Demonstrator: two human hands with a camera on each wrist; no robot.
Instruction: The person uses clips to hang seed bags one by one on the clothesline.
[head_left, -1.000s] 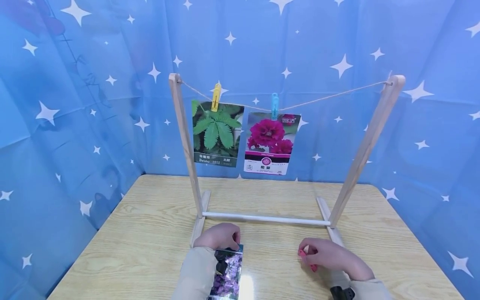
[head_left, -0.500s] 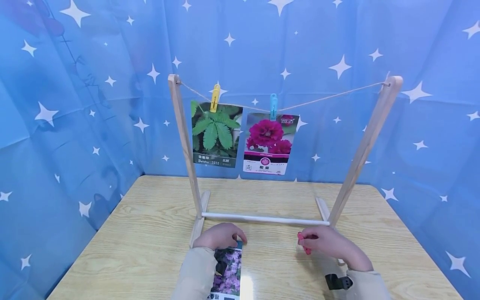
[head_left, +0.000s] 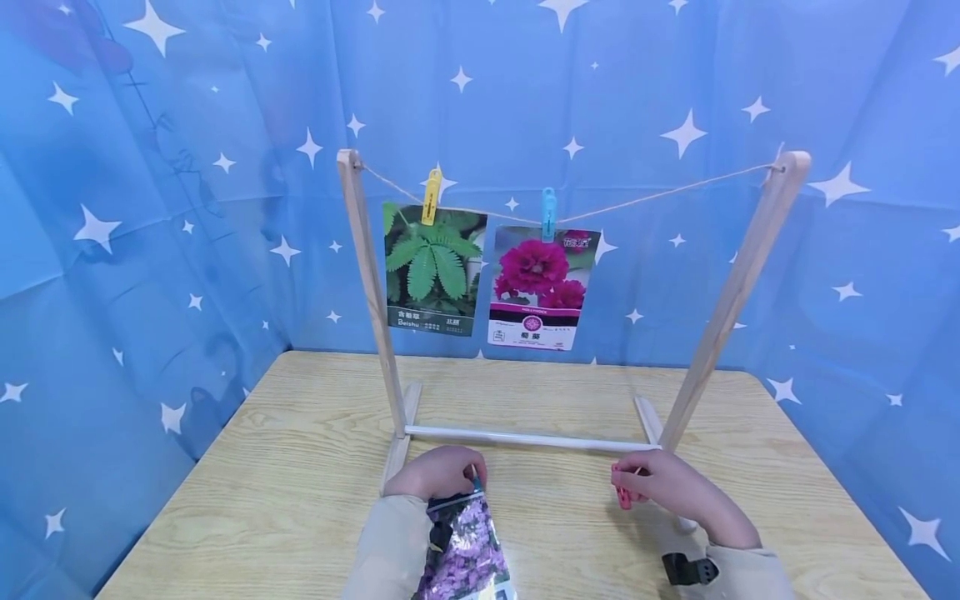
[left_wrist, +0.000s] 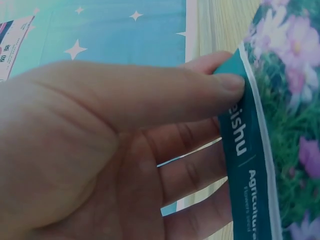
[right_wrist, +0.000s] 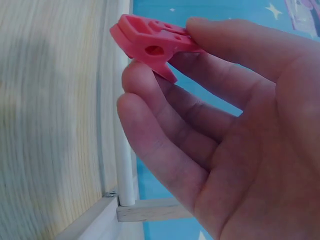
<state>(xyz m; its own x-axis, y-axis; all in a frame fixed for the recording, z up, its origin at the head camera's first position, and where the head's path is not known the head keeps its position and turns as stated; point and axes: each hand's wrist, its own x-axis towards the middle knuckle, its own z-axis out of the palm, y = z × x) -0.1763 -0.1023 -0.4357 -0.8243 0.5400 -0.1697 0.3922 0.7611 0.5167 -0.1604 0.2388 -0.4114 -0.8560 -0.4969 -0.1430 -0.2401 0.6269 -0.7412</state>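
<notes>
My left hand (head_left: 442, 473) pinches the teal top edge of a flower seed packet (head_left: 468, 542) between thumb and fingers; in the left wrist view the packet (left_wrist: 295, 125) shows pink and white blossoms beside the thumb. Over the table's right side, my right hand (head_left: 678, 487) holds a red clothespin (head_left: 621, 487). Thumb and fingers grip that clothespin (right_wrist: 155, 40) by its handle end in the right wrist view. Two more packets hang from a string: a green leaf packet (head_left: 433, 271) under a yellow clothespin (head_left: 431, 197) and a magenta hollyhock packet (head_left: 540, 283) under a blue clothespin (head_left: 549, 214).
A wooden frame carries the string (head_left: 660, 192) between its left post (head_left: 371, 292) and right post (head_left: 735, 300). Low across it runs a white rod (head_left: 532, 437). It stands on a wood-grain table (head_left: 285, 467), with a blue starry curtain (head_left: 637, 100) behind.
The left hand's fingers have closed back onto the packet's top edge, and the packet's lower end has swung right. My right hand has moved slightly up and right with the red clothespin.
</notes>
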